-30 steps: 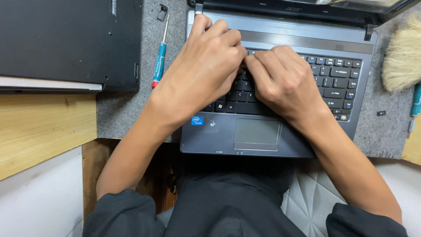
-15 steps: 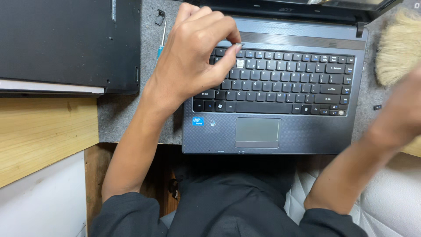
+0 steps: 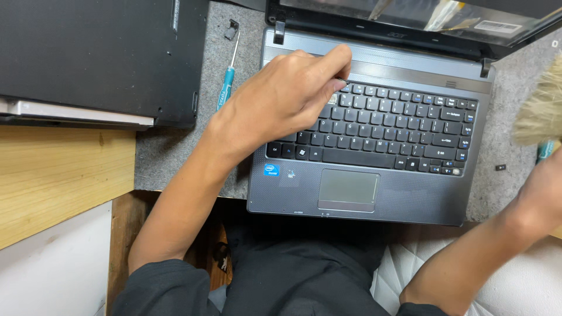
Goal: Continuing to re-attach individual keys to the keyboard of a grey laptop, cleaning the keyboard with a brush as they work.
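The left hand is pinching a small pale piece, too small to identify, at the top-left keys of the open grey laptop, a blue square sticker sitting left of its touchpad, while the right hand, at the laptop's right edge, is gripping a bristly brush

Evenly and brightly lit from above, with soft, diffuse light and no hard highlights. Faint shadow beneath the left hand across the laptop keyboard; deeper shade under the front edge of the grey surface toward the lap. Mild glare and pale reflections on the tilted laptop screen. Sharp focus on keys and felt texture; motion blur on the brush bristles and the right hand at the right edge. Slight wide-angle bowing of straight edges toward the corners.
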